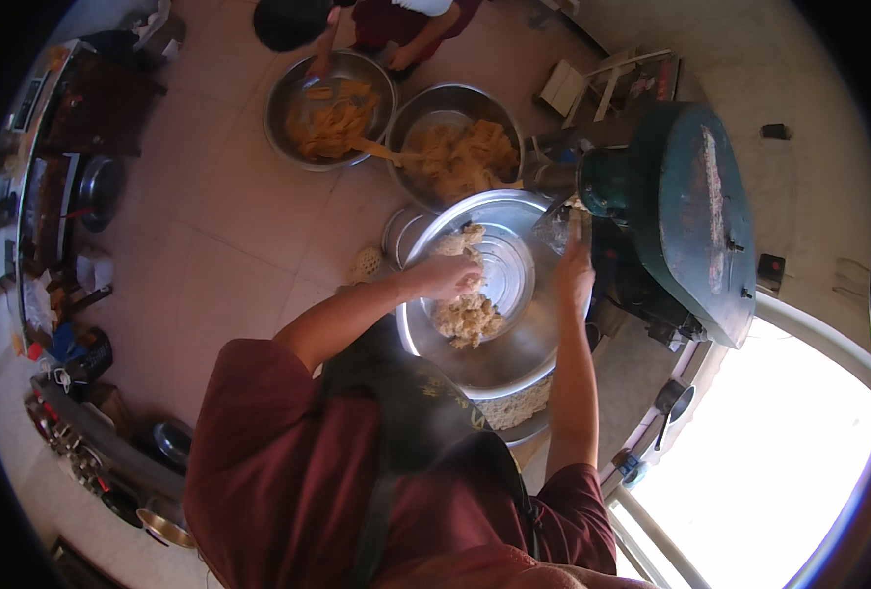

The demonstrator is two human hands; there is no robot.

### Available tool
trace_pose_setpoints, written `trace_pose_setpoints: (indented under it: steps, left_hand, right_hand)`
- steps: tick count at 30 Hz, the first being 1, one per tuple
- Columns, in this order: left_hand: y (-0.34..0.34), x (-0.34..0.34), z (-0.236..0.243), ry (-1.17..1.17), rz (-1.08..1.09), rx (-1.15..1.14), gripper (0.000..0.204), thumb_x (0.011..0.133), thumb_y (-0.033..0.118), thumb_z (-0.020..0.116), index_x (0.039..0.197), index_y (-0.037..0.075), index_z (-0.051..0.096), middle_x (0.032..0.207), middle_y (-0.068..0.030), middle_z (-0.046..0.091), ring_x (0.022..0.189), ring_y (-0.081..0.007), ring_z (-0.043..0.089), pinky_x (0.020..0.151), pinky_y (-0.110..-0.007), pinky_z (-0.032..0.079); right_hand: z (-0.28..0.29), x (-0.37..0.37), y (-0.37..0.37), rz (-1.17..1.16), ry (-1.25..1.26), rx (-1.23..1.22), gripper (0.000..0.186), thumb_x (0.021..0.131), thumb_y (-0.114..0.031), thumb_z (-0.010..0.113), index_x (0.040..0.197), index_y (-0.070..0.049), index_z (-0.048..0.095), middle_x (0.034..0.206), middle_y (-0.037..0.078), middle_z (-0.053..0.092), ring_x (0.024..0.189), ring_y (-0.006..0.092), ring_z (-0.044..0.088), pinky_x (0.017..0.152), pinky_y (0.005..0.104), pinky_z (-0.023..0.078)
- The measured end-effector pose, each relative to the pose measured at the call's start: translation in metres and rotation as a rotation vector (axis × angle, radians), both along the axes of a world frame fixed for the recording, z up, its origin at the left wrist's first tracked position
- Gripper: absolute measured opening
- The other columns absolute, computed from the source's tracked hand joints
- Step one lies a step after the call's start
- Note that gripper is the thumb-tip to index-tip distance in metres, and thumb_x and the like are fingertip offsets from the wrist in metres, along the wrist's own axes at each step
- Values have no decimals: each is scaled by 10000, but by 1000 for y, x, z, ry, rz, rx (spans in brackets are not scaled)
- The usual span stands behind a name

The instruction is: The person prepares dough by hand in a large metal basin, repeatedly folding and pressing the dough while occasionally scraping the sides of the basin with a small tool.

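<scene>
A wide metal basin (408,329) stands in front of me, with clumps of pale, crumbly dough-like stuff (471,321) along its left side. My left hand (449,277) reaches over the rim, its fingers curled round some of these crumbly clumps. At the basin's far right, my right hand (575,263) is raised with fingers stretched toward the spout (604,185) of a green machine (695,221). A little pale stuff shows at the spout by those fingertips. Shadow partly hides the fingers there.
Beyond stand two metal bowls (272,123) (514,126) with yellowish strips and chunks. Another person's hand (319,65) is over the farther bowl. Under my basin sits a container of pale grainy stuff (516,404). Shelves with pans (102,191) line the left; a bright doorway (749,432) is right.
</scene>
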State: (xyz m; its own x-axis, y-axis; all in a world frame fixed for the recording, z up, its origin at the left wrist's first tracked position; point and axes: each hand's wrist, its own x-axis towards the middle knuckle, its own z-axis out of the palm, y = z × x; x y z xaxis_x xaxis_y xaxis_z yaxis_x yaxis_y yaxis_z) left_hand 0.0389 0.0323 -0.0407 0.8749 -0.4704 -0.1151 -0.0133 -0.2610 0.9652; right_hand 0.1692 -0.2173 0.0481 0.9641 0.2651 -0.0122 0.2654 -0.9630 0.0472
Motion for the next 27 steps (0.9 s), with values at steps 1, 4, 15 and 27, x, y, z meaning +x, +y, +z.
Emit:
trace_pose_setpoints:
  steps: [1, 4, 15, 27]
  left_hand:
    - [-2, -2, -4, 8, 31, -31, 364, 844, 172, 692, 1188, 84, 609, 1127, -151, 629, 1033, -327, 629, 880, -421, 500]
    - [-3, 3, 7, -10, -29, -36, 350, 852, 177, 685, 1173, 65, 607, 1070, -165, 629, 1021, -331, 621, 870, -419, 491]
    - [-6, 11, -2, -171, -22, 60, 321, 869, 156, 675, 1170, 56, 625, 1062, -167, 640, 960, -320, 644, 820, -398, 507]
    - [-3, 4, 4, -27, -9, -29, 347, 856, 236, 685, 1138, 43, 625, 995, -145, 671, 919, -285, 657, 803, -408, 503]
  right_hand:
    - [4, -8, 9, 62, 7, -29, 571, 978, -125, 404, 1530, -226, 298, 1011, 194, 605, 859, 366, 662, 675, 475, 567]
    - [5, 36, 8, -167, 234, -95, 365, 1016, -266, 388, 1332, -135, 514, 980, 232, 666, 848, 407, 680, 715, 494, 562]
    - [2, 64, 2, -217, 162, -10, 408, 993, -386, 450, 1045, -21, 625, 840, 252, 696, 792, 432, 686, 677, 518, 570]
    - [17, 25, 10, -181, -79, 275, 398, 1019, -369, 446, 1058, -20, 634, 810, 227, 685, 784, 442, 670, 659, 520, 543]
